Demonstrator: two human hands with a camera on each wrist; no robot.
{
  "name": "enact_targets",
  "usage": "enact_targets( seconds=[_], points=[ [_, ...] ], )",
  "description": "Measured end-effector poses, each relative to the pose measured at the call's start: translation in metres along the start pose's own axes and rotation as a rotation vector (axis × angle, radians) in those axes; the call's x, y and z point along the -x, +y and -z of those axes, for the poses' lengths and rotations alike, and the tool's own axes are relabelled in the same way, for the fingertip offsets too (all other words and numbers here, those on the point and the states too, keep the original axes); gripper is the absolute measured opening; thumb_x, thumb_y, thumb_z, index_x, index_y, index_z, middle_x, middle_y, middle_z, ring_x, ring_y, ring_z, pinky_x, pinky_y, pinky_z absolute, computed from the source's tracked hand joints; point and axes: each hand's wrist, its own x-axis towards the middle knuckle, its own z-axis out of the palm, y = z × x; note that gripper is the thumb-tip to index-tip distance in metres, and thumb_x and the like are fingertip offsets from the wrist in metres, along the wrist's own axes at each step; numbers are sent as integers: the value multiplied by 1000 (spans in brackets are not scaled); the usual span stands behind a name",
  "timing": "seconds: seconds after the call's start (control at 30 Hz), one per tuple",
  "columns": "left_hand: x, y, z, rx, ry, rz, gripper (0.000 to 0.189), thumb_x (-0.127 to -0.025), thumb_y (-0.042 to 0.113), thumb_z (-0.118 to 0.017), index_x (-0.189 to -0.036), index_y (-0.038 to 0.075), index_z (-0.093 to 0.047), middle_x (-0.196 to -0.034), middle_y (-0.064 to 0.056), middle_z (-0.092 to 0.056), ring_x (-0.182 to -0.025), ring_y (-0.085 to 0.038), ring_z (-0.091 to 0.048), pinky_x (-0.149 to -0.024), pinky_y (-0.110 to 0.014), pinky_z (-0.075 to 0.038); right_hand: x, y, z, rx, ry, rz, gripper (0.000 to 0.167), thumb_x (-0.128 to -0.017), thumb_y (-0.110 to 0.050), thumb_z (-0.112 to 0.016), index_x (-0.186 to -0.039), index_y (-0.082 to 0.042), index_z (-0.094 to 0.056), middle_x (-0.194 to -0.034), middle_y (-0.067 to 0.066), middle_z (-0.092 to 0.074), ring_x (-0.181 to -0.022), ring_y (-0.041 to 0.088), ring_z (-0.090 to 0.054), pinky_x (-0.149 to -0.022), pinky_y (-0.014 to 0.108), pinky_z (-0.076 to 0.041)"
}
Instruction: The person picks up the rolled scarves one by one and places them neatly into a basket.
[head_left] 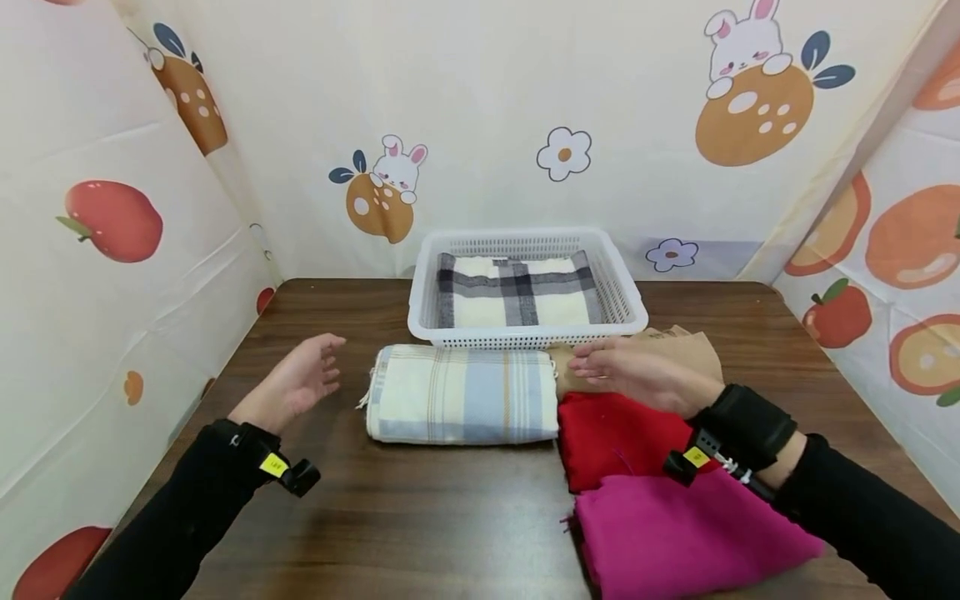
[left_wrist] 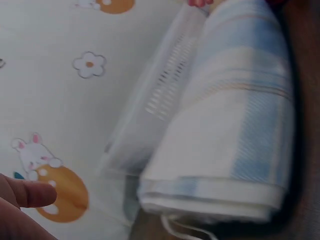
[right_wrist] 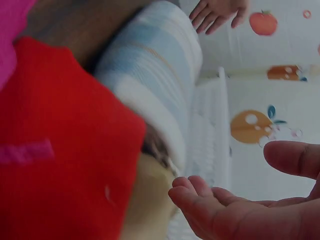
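Note:
A folded cloth with white, light blue and tan stripes (head_left: pixel 461 395) lies on the table in front of the basket, fringe showing at its ends. To its left, my left hand (head_left: pixel 296 379) is held in the air, fingers loosely bent and nothing in them. My right hand (head_left: pixel 637 375) hovers by the cloth's right end, fingers extended, above the red fabric (head_left: pixel 600 433) and brown paper (head_left: pixel 693 354). In the right wrist view, its thumb (right_wrist: pixel 292 159) stands apart from the fingers with nothing between. Inside the white basket (head_left: pixel 528 337) lies a black-and-white checked cloth (head_left: pixel 480 312).
Magenta fabric (head_left: pixel 690 533) lies at the front right, partly over the red one. The wooden table (head_left: pixel 420 517) is bordered at the back and sides by printed curtains (head_left: pixel 480 100). The basket stands at the table's back edge.

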Motion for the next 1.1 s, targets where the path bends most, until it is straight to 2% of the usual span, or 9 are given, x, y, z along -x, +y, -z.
enact_targets(
  seconds=[0.2, 0.3, 0.4, 0.5, 0.6, 0.73, 0.87, 0.97, 1.1],
  points=[
    [-13, -21, -2, -64, 1, 72, 78, -101, 26, -36, -144, -2, 23, -151, -28, 20, -141, -40, 7, -114, -43, -4, -11, 5, -17, -44, 4, -33, 44, -98, -3, -42, -134, 18, -27, -128, 26, -43, -122, 34, -43, -109, 42, -27],
    [-20, -28, -6, -65, 0, 86, 77, -100, 24, -37, -144, -7, 19, -151, -32, 14, -141, -40, 0, -114, -43, -7, -18, 9, -25, -54, 38, -61, 20, -95, -1, -43, -111, 11, -44, -105, 12, -47, -105, 25, -46, -103, 38, -32],
    [-25, -34, -9, -73, 8, 93, 77, -99, 24, -39, -144, -10, 12, -151, -33, 5, -140, -39, -9, -114, -43, -12, -24, 13, -32, -61, 49, -93, 3, -94, 0, -42, -93, 2, -44, -114, 16, -45, -120, 33, -40, -107, 42, -27],
    [-27, -38, -12, -86, 21, 91, 73, -99, 28, -41, -145, -10, 0, -149, -30, -10, -133, -36, -23, -111, -42, -19, -30, 15, -37, -73, 60, -120, 3, -94, -1, -42, -93, 2, -42, -135, 26, -31, -136, 41, -18, -112, 46, -16],
    [-29, -39, -16, -81, 34, 90, 60, -98, 30, -45, -140, -7, -23, -134, -21, -33, -115, -27, -39, -101, -37, -32, -36, 16, -40, -95, 69, -138, 22, -93, -1, -43, -111, 10, -39, -142, 25, -22, -136, 38, -15, -113, 46, -12],
    [-29, -38, -22, -86, 45, 84, 33, -97, 29, -51, -115, 2, -47, -101, -5, -50, -88, -14, -48, -80, -28, -42, -43, 15, -42, -101, 56, -136, 65, -91, 0, -44, -144, 9, -9, -153, 19, -2, -138, 34, -5, -113, 50, -6],
    [-29, -39, -26, -136, 42, 64, 23, -94, 28, -58, -97, 5, -56, -77, 4, -55, -73, -8, -51, -69, -23, -44, -48, 16, -47, -77, 80, -145, 82, -89, -1, -47, -149, -1, 9, -154, 8, 24, -139, 32, 16, -110, 56, 1],
    [-29, -41, -28, -173, 48, 56, 24, -92, 27, -62, -95, 4, -60, -74, 5, -57, -70, -7, -52, -67, -23, -43, -51, 18, -52, -72, 117, -156, 85, -90, -2, -49, -149, -6, 12, -152, 4, 29, -138, 29, 21, -109, 58, 3],
    [-31, -43, -31, -214, 55, 57, 36, -91, 29, -63, -110, -1, -58, -100, -2, -56, -87, -13, -50, -76, -25, -42, -57, 21, -59, -90, 152, -154, 82, -91, -3, -48, -150, -7, 9, -153, 6, 25, -137, 29, 21, -108, 60, 6]
  ],
)
